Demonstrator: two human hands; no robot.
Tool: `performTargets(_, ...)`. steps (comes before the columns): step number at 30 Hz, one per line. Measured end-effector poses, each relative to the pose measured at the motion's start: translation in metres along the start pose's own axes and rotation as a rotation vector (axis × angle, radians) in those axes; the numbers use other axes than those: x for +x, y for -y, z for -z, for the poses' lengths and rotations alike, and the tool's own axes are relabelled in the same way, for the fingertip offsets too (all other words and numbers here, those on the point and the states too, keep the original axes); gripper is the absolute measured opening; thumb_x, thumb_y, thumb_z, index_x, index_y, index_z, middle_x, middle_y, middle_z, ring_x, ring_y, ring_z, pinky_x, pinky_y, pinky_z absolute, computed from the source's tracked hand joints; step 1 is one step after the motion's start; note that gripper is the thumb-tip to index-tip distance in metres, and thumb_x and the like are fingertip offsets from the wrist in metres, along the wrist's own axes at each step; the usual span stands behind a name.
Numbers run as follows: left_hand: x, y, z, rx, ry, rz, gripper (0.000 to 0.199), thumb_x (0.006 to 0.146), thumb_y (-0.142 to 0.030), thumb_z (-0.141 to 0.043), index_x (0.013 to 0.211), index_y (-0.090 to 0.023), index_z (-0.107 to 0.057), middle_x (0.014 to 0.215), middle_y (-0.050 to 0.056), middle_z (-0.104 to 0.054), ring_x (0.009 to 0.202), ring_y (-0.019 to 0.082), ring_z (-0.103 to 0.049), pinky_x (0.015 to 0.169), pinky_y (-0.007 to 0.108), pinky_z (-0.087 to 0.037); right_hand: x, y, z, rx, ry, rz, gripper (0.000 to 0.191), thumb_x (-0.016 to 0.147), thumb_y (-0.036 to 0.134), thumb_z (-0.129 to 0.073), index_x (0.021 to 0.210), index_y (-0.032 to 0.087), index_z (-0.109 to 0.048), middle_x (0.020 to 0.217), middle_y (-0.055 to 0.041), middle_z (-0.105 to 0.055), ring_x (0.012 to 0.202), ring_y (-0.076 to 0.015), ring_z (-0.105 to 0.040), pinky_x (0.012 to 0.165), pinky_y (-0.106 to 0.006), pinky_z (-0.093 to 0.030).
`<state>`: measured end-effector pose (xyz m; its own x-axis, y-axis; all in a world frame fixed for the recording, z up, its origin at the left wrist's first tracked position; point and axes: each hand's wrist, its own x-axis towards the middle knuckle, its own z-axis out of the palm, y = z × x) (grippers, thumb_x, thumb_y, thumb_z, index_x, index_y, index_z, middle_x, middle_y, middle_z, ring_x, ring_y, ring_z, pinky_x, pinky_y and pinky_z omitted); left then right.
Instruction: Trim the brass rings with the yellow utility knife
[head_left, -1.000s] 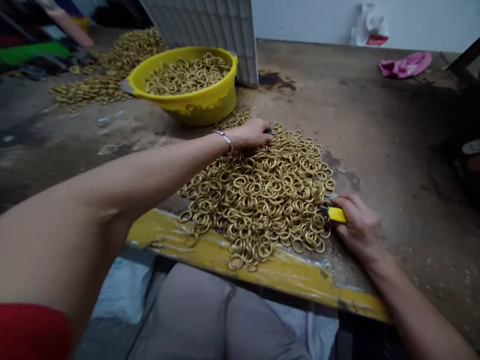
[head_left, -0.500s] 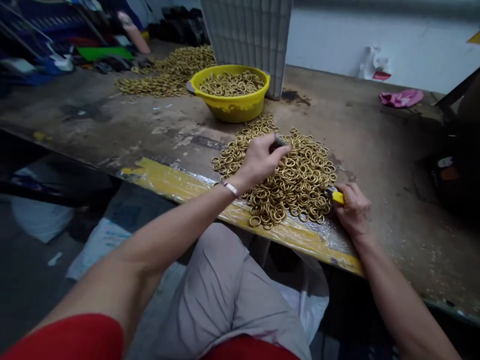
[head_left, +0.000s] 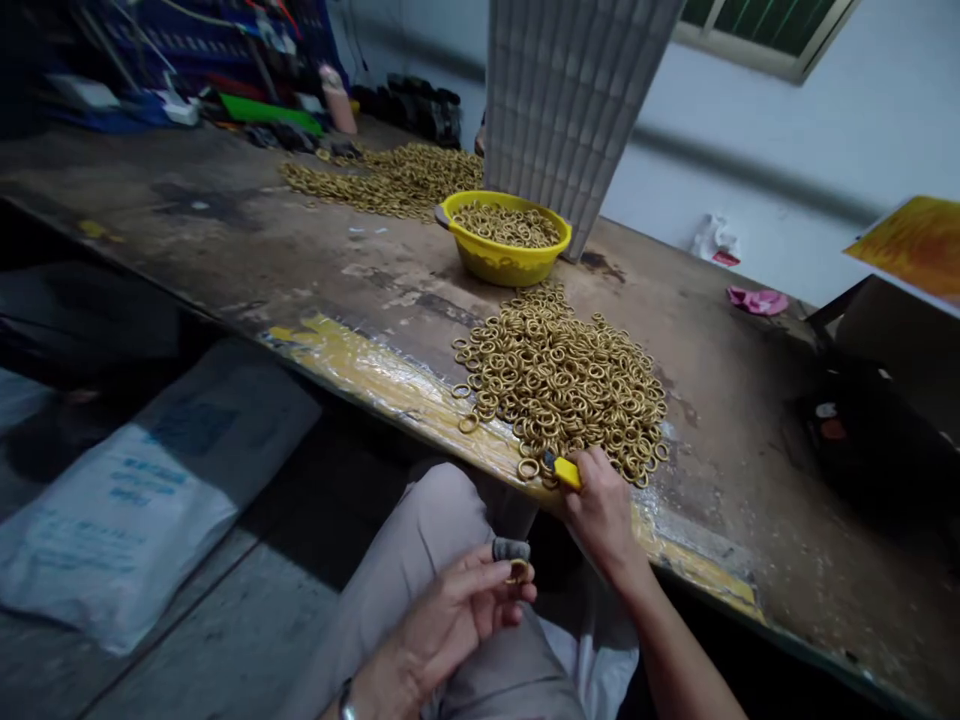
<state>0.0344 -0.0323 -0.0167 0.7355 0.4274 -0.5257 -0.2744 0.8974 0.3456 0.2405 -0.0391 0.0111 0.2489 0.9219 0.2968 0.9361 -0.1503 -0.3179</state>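
Above my lap, in front of the table edge, my left hand [head_left: 461,610] pinches a brass-coloured ring [head_left: 518,571] between thumb and fingers. A dark sleeve [head_left: 511,549] covers one of its fingertips. My right hand [head_left: 606,508] grips a yellow-handled tool [head_left: 568,473] with a dark tip, which looks like a utility knife. It rests at the near edge of a heap of brass rings [head_left: 577,370] on the table. Most of the tool is hidden in my fist.
Behind the heap stands a yellow basin [head_left: 499,268] filled with rings, beside a tall grey ribbed panel [head_left: 574,110]. Another ring pile [head_left: 397,180] lies farther left. A pink cloth [head_left: 757,300] and a black bag [head_left: 862,440] are right. A white sack [head_left: 150,500] lies on the floor.
My left hand has come back from over the heap to above my lap, with a ring now visible in it. The right hand with the tool has moved left along the heap's near side.
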Motion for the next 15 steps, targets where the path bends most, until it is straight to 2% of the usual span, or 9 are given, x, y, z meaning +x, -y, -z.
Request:
performTargets(3,0.007,-0.007,-0.008,0.032,0.022,-0.021,0.034,0.062,-0.028,-0.086,0.085,-0.011,-0.068,0.084,0.009,-0.070,0.074,0.019,-0.068,0.057,0.025,-0.053,0.007,-0.005,0.004,0.087,-0.020,0.003,0.021,0.078,0.006,-0.048,0.085,0.018,-0.063,0.081,-0.0033,-0.057,0.072,-0.0164,-0.053,0.066,-0.026,-0.037)
performTargets(5,0.014,-0.012,-0.012,0.077,0.006,-0.056,0.037,0.061,-0.034,-0.086,0.082,-0.012,-0.065,0.080,0.007,-0.068,0.067,0.016,-0.064,0.048,0.022,-0.049,0.010,-0.010,0.011,0.179,-0.029,-0.030,0.014,0.085,0.015,-0.050,0.076,0.019,-0.061,0.076,-0.0023,-0.056,0.069,-0.0159,-0.052,0.064,-0.026,-0.037)
performTargets(7,0.021,-0.014,-0.015,0.125,-0.015,-0.069,0.037,0.062,-0.037,-0.086,0.076,-0.013,-0.061,0.070,0.002,-0.063,0.056,0.011,-0.057,0.040,0.017,-0.040,0.014,-0.015,0.018,0.256,-0.012,-0.083,0.024,0.090,0.028,-0.049,0.070,0.019,-0.058,0.070,-0.0013,-0.054,0.065,-0.0152,-0.050,0.062,-0.026,-0.036)
performTargets(10,0.030,-0.017,-0.022,0.181,-0.002,-0.015,0.040,0.061,-0.038,-0.085,0.072,-0.015,-0.056,0.058,-0.004,-0.053,0.046,0.006,-0.046,0.035,0.013,-0.029,0.016,-0.020,0.026,0.344,0.013,-0.158,0.032,0.091,0.040,-0.049,0.070,0.019,-0.060,0.066,-0.0002,-0.054,0.062,-0.0146,-0.048,0.061,-0.026,-0.037)
performTargets(12,0.033,-0.020,-0.027,0.226,0.011,-0.021,0.040,0.059,-0.039,-0.084,0.073,-0.014,-0.056,0.059,-0.003,-0.055,0.045,0.005,-0.046,0.035,0.013,-0.029,0.016,-0.020,0.030,0.423,0.018,-0.198,0.032,0.089,0.044,-0.052,0.072,0.019,-0.063,0.068,-0.0005,-0.057,0.064,-0.0150,-0.049,0.062,-0.026,-0.038)
performTargets(15,0.033,-0.030,-0.035,0.319,-0.022,-0.156,0.036,0.059,-0.035,-0.082,0.075,-0.013,-0.059,0.069,0.001,-0.063,0.051,0.006,-0.051,0.039,0.015,-0.038,0.012,-0.015,0.036,0.612,0.056,-0.284,0.034,0.087,0.048,-0.058,0.080,0.017,-0.067,0.068,-0.0009,-0.058,0.065,-0.0159,-0.051,0.061,-0.026,-0.039)
